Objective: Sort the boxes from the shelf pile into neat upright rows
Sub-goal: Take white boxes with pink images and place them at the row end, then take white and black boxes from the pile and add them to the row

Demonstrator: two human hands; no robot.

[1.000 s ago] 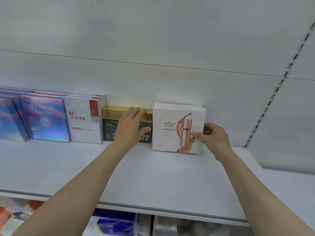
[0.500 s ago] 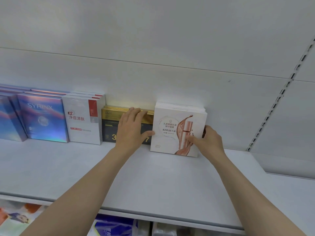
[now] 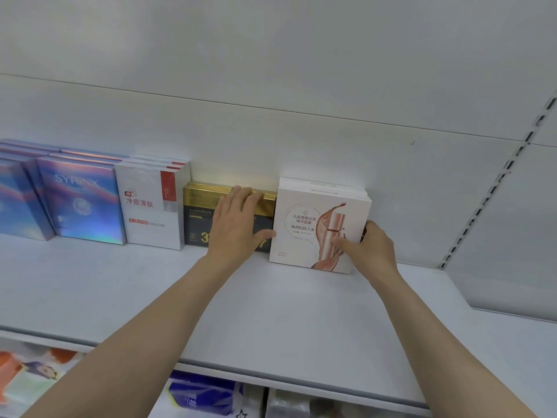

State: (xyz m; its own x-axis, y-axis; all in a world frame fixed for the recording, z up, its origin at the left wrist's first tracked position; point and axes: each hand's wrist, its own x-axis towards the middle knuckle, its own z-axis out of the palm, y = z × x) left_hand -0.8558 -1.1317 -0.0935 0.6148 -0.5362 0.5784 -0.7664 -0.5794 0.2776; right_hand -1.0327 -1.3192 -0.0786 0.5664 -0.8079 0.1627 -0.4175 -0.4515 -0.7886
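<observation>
On the white shelf (image 3: 271, 312), against the back panel, boxes stand upright in a row. Left hand (image 3: 236, 224) lies flat on the face of the black-and-gold box (image 3: 199, 218), fingers straight and close together, tips at its gold top edge, thumb spread right to touch the left edge of the white MARUBI box (image 3: 313, 224). Right hand (image 3: 372, 247) grips that box's right side: thumb on the front face, the other fingers curled round behind and hidden. More white boxes stand behind it. Both forearms reach up from the lower corners.

Left of the black box: white box with red label (image 3: 150, 206), touching or just beside it, then iridescent SYRINX boxes (image 3: 80, 200). Right of the MARUBI box the shelf runs bare to the slotted upright (image 3: 494, 188). Broad bare shelf in front, up to its front lip. Packages on the lower shelf (image 3: 205, 396).
</observation>
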